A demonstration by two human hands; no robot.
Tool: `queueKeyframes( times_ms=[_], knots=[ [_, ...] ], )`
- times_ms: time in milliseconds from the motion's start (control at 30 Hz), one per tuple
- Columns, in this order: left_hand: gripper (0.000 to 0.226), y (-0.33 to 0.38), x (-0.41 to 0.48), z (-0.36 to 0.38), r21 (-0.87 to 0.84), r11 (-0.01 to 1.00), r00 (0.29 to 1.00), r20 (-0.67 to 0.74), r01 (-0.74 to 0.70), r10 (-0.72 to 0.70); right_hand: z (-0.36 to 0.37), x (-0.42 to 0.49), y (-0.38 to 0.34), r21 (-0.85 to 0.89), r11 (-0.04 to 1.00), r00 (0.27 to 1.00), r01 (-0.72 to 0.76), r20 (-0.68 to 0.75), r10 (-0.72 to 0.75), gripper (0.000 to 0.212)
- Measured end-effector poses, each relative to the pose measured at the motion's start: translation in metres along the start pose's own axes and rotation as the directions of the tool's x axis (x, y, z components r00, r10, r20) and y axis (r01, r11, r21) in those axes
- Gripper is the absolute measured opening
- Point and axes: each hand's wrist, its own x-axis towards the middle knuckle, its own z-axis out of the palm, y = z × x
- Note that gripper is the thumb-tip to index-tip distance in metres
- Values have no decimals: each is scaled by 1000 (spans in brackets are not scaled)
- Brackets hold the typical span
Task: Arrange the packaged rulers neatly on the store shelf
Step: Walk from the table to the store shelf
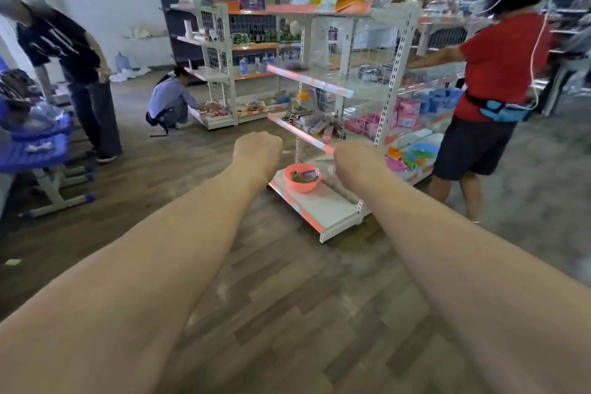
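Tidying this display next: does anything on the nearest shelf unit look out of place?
Yes: the packages on the middle shelf lie jumbled at mixed angles, and a pink bowl sits alone on the bottom shelf.

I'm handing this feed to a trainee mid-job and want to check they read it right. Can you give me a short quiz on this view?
1. True or false: the coral bowl sits on the top shelf of the near shelf unit.
2. Seen from the camera, where does the person in the red shirt stand relative to that unit? A) left B) right C) crouched in front
3. Fill in: the left hand and right hand both have their fingers ___, with nothing seen in them.

Key: 1 false, it sits on the bottom shelf; 2 B; 3 curled.
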Motion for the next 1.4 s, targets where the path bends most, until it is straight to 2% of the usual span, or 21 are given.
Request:
queueKeyframes(
  times_ms=[200,467,833,1000,1400],
  knots=[
    [35,12,51,18,-32,998,999,-17,-48,48,16,40,17,11,997,997,-73,27,72,34],
    [33,37,151,49,-29,994,994,-28,-102,101,51,124,54,-31,994,994,-106,27,107,32],
    [37,73,286,67,-48,986,984,-83,-162,157,87,242,113,14,989,989,-146,7,146,32],
    [34,79,329,76,-48,985,985,-59,-164,161,101,282,129,22,988,988,-154,10,154,30],
    [33,73,440,90,-53,979,975,-106,-199,193,115,382,148,1,979,979,-203,0,203,32]
  ],
)
